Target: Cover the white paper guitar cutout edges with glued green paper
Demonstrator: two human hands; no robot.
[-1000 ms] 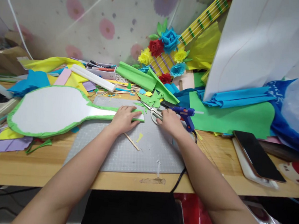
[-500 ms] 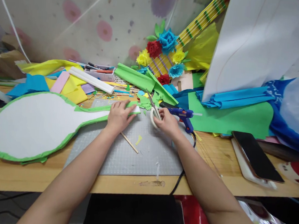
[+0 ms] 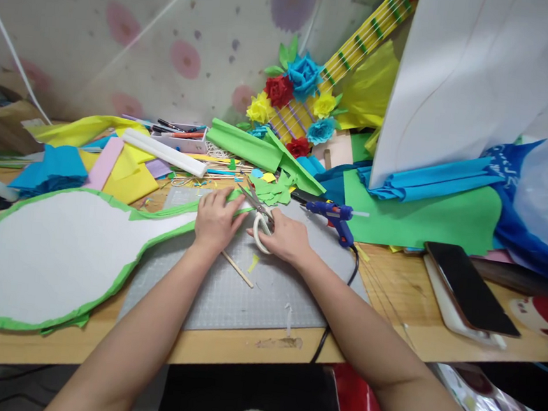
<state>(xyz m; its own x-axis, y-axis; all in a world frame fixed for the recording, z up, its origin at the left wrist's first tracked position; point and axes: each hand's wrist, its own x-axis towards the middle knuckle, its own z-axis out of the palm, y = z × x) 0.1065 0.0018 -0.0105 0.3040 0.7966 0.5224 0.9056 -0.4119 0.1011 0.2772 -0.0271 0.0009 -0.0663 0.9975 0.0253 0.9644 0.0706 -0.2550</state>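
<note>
Two bare hands meet near the middle of the frame, the left hand [image 3: 218, 220] on the white board [image 3: 53, 256] with green edging, the right hand [image 3: 288, 235] on the scissors [image 3: 261, 211]; over the last second the scissors have come up off the cutting mat [image 3: 265, 301] and across to the left, so that their blades are now right by the narrow end of the board; that puts the cutting edges within reach of the green edging there, I judge, though whether they touch it I cannot tell.

The board has swung as well, its broad round part now lower and farther out in the left of the frame; its long axis slants, rising from the lower left towards the center, with the narrow neck pointing right and slightly up; the scissors point the other way, tips to the upper left.

The left grip is closed over the neck, fingers on top and thumb towards the near side; the right grip is wrapped around the pale scissor handles, but how the fingers sit in the loops is partly hidden; green paper scraps [image 3: 275, 191] lie just beyond the blades, and a blue glue gun [image 3: 333, 212] rests right of center on the surface [image 3: 390, 299].
</note>
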